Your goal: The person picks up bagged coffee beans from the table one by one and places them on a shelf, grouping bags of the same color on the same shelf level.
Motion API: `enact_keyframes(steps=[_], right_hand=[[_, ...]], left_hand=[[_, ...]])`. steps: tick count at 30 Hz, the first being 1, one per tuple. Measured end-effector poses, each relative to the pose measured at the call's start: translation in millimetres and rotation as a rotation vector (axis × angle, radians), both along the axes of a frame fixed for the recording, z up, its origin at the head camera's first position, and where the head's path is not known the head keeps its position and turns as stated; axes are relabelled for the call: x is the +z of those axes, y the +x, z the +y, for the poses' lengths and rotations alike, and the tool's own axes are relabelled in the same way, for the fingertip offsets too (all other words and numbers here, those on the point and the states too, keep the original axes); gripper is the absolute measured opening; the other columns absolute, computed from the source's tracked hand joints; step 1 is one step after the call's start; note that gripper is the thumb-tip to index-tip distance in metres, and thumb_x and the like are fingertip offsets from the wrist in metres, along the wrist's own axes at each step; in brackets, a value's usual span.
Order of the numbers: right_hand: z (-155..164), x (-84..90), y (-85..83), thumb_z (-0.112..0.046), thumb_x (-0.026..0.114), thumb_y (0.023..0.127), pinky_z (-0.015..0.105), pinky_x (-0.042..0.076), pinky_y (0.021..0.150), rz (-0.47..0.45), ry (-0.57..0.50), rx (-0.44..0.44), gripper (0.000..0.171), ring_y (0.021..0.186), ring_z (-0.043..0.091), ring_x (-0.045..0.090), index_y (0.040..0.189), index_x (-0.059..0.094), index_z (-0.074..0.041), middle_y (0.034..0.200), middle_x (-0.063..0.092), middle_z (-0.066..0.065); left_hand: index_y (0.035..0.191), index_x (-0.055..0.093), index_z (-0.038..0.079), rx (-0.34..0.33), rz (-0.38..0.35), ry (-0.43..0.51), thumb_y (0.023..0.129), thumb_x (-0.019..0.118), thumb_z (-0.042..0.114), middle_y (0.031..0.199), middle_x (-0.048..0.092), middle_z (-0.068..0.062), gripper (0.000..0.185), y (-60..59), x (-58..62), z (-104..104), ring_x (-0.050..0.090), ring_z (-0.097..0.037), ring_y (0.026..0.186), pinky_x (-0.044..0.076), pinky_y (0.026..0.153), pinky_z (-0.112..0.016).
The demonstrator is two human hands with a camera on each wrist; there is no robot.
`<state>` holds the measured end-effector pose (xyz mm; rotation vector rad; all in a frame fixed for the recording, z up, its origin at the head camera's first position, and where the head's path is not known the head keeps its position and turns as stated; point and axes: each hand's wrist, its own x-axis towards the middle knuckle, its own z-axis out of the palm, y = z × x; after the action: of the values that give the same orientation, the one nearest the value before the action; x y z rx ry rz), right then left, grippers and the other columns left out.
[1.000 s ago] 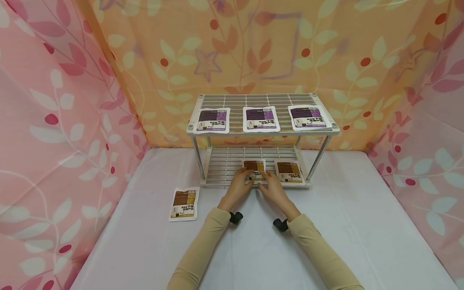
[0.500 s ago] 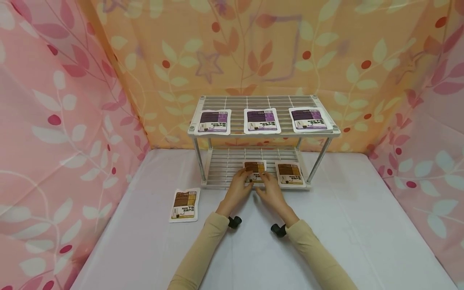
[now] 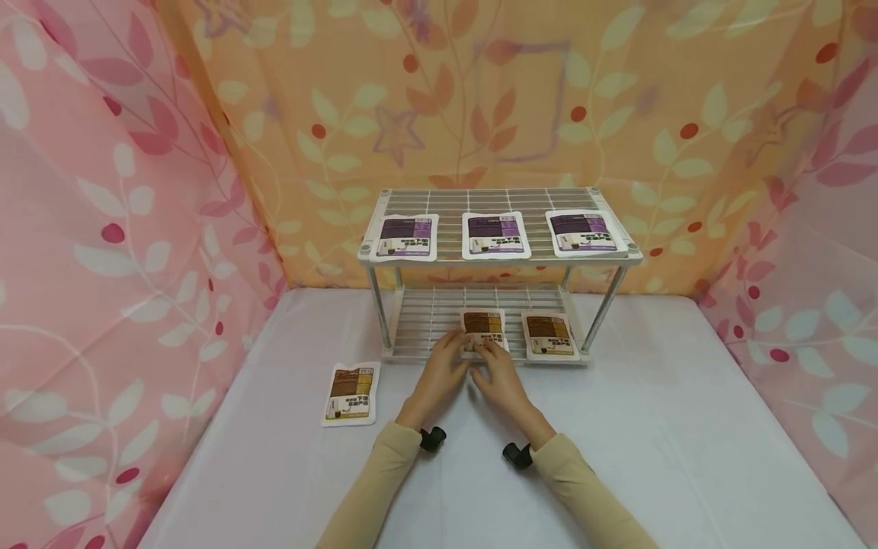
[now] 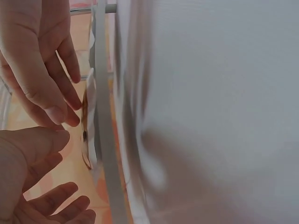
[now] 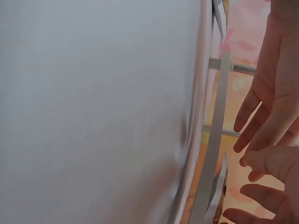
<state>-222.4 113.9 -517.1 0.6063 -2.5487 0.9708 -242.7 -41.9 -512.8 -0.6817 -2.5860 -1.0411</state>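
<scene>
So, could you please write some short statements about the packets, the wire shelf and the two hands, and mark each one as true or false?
1. Three flat purple-labelled packets lie on the top tier of the white wire shelf rack. True.
2. Both hands are at the middle brown-labelled packet on the bottom tier. True: the left hand and the right hand touch its front edge.
3. The bottom tier holds three brown packets. False: it holds two, the middle one and the right brown-labelled packet.
4. A brown-labelled packet on the table lies to the right of the rack. False: it lies to the left, in front.
5. The right hand holds a purple packet. False: it is at the middle brown one.
</scene>
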Motion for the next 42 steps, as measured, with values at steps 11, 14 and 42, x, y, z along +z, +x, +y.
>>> enact_keyframes(steps=[11,14,42], right_hand=[[-19,-5.5,12.2,-0.006,0.066,0.082,0.057,0.038,0.098,-0.002,-0.048,0.057,0.045,0.121,0.045,0.041,0.123,0.053,0.008,0.128,0.047,0.029],[-24,-6.0,13.4,-0.007,0.066,0.082,0.058,0.037,0.098,0.002,-0.063,0.077,0.045,0.12,0.045,0.042,0.123,0.054,0.008,0.127,0.048,0.029],[-62,-13.2,22.7,-0.008,0.057,0.09,0.045,0.051,0.085,-0.302,-0.255,0.36,0.04,0.102,0.038,0.06,0.125,0.05,0.01,0.119,0.057,0.027]], left_hand=[[0.127,0.054,0.002,-0.014,-0.057,-0.026,0.086,0.065,0.011,0.137,0.043,-0.022,0.043,11.0,-4.4,-25,0.041,-0.038,0.126,0.039,0.1,-0.052],[0.128,0.053,0.004,-0.025,-0.061,-0.024,0.086,0.065,0.011,0.137,0.043,-0.022,0.044,13.8,-2.3,-30,0.041,-0.038,0.126,0.038,0.1,-0.052],[0.123,0.057,-0.001,0.077,-0.11,-0.115,0.085,0.066,0.014,0.13,0.048,-0.027,0.042,36.4,9.1,-89,0.044,-0.043,0.12,0.039,0.097,-0.055]])
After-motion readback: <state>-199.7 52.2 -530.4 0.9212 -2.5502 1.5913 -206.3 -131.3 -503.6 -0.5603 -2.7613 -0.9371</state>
